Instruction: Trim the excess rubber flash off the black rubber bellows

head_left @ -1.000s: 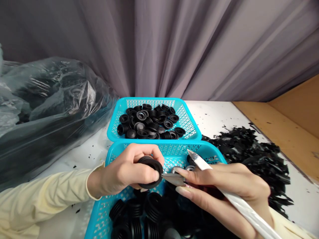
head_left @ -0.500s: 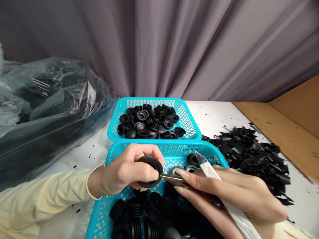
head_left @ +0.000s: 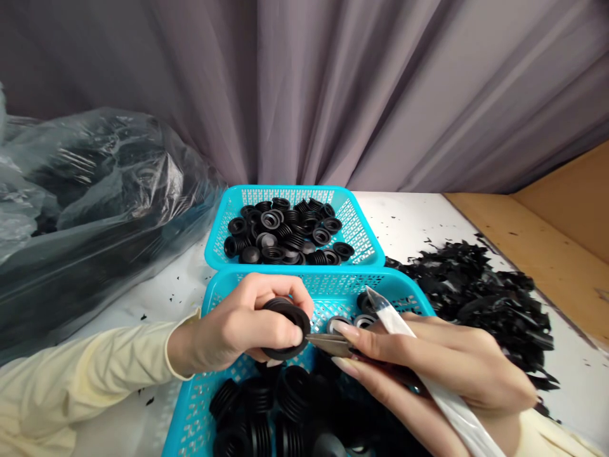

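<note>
My left hand (head_left: 247, 320) is closed round a black ribbed rubber bellows (head_left: 304, 325), its flanged open end turned to the right and my thumb pressed on the rim. From the right, my right hand (head_left: 428, 365) grips small scissors (head_left: 330, 344), whose blade tips touch or nearly touch that rim. Their handles are mostly hidden by my fingers. A pointed tool with a white wrapped shaft (head_left: 397, 322) also lies in my right hand, tip up and away. Both hands are above the near blue basket (head_left: 214, 285), which holds several more black bellows (head_left: 259, 397).
Behind stands a second blue basket (head_left: 366, 247) with many similar black bellows (head_left: 290, 231). A heap of black trimmings (head_left: 480, 298) lies to the right, beside a cardboard box (head_left: 566, 209). A clear plastic bag (head_left: 109, 209) of black parts fills the left. A grey curtain (head_left: 304, 89) hangs behind.
My right hand and the white-wrapped tool have shifted slightly left. The scissor blades have turned a little at the bellows rim. My left hand stays nearly still.
</note>
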`<state>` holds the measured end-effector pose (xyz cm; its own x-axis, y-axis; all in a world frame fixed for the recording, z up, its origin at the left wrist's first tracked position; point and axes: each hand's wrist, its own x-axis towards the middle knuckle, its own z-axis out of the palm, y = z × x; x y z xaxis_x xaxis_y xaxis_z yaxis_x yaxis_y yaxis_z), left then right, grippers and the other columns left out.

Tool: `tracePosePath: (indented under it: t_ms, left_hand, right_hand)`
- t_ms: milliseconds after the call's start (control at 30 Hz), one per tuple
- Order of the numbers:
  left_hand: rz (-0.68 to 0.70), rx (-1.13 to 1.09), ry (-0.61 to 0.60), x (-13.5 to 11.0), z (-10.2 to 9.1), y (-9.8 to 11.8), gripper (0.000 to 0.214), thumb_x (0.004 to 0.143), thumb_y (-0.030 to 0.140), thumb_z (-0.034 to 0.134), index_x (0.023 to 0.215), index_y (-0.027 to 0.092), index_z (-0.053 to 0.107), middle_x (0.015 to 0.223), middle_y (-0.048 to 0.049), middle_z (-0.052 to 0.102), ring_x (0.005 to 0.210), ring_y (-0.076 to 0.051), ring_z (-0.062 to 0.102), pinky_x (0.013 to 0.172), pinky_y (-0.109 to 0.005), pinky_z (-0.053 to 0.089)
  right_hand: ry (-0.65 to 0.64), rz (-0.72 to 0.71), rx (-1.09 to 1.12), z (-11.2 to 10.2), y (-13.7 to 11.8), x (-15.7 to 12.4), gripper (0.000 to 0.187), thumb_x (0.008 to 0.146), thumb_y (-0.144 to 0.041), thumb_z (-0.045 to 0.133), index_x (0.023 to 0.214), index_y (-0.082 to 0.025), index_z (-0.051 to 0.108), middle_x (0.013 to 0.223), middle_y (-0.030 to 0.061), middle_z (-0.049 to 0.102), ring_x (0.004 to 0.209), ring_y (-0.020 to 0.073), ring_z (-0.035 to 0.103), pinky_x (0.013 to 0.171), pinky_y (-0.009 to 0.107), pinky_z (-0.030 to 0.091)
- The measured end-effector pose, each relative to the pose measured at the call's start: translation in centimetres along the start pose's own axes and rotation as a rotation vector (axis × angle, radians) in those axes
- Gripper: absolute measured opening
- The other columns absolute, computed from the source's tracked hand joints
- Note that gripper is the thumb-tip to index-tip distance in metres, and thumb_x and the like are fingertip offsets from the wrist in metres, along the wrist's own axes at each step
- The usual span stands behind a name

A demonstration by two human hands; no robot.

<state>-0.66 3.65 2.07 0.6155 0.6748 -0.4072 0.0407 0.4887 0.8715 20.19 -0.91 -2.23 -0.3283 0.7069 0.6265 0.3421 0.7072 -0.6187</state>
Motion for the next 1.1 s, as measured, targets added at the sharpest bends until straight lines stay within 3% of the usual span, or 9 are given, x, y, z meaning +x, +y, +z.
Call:
tracePosePath:
  t_ms: [367,667,833,1100]
  left_hand:
    - [-0.003,-0.021,0.021,0.18,0.10,-0.13,0.015,0.056,0.022,0.061,0.067,0.015,0.055,0.046,0.0055,0.047,0.036,-0.003,0.035,0.035,-0.013,0.022]
    - [0.003,-0.012,0.016,0.25,-0.05,-0.36,0.014,0.057,0.022,0.061,0.068,0.015,0.055,0.046,0.0056,0.047,0.037,-0.003,0.034,0.035,-0.013,0.020]
    - [0.010,-0.018,0.013,0.25,0.04,-0.29,0.015,0.057,0.022,0.063,0.068,0.015,0.055,0.047,0.0062,0.046,0.038,-0.003,0.034,0.036,-0.014,0.020]
    - [0.002,-0.024,0.030,0.27,0.20,-0.13,0.015,0.056,0.023,0.061,0.067,0.015,0.054,0.047,0.0058,0.047,0.037,-0.003,0.032,0.035,-0.014,0.019]
  right_hand:
    - [0.024,-0.052,0.004,0.17,-0.06,0.64,0.028,0.078,-0.005,0.065,0.104,-0.014,0.069,0.061,0.0018,0.067,0.038,0.0110,0.052,0.035,0.027,0.038]
    - [0.036,-0.052,-0.060,0.28,-0.07,-0.09,0.034,0.077,-0.007,0.067,0.109,-0.018,0.068,0.058,-0.0002,0.064,0.037,0.0121,0.051,0.034,0.029,0.038]
    - [0.049,0.006,0.018,0.14,-0.27,0.06,0.038,0.076,-0.005,0.068,0.110,-0.022,0.068,0.065,0.0012,0.071,0.039,0.0140,0.056,0.037,0.029,0.044]
    - [0.076,0.041,0.001,0.01,0.03,0.17,0.029,0.075,-0.012,0.071,0.103,-0.021,0.071,0.053,-0.0012,0.063,0.036,0.0127,0.052,0.033,0.027,0.040]
